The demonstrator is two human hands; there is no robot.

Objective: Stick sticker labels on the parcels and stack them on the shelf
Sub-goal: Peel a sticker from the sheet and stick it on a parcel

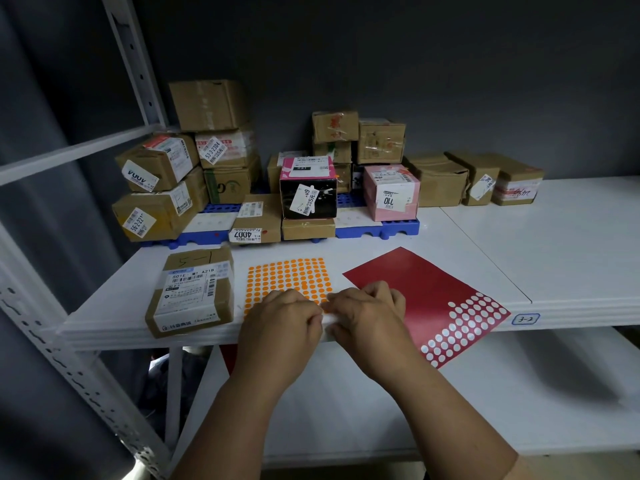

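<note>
Both hands, left (282, 315) and right (369, 311), curled, fingertips pinched together at near edge of orange round-dot sticker sheet (287, 277); whether a dot is held, cannot tell. Taped brown cardboard parcel (192, 292) just left on white shelf (519, 254). Peel slowly, press flat on bare cardboard.

Parcel storeroom, white metal shelf (519, 244) with tag "3-2" at lower right, labelled parcels (263, 174) stacked at centre, dark wall behind

I can read "501E- M1 A21B" on the white label of the flat brown cardboard parcel (191, 291) near the shelf's front edge, "3-2" on the small white tag (525, 319) stuck to that edge, and "4007" upside down on the low brown box (255, 224) farther back.
</note>
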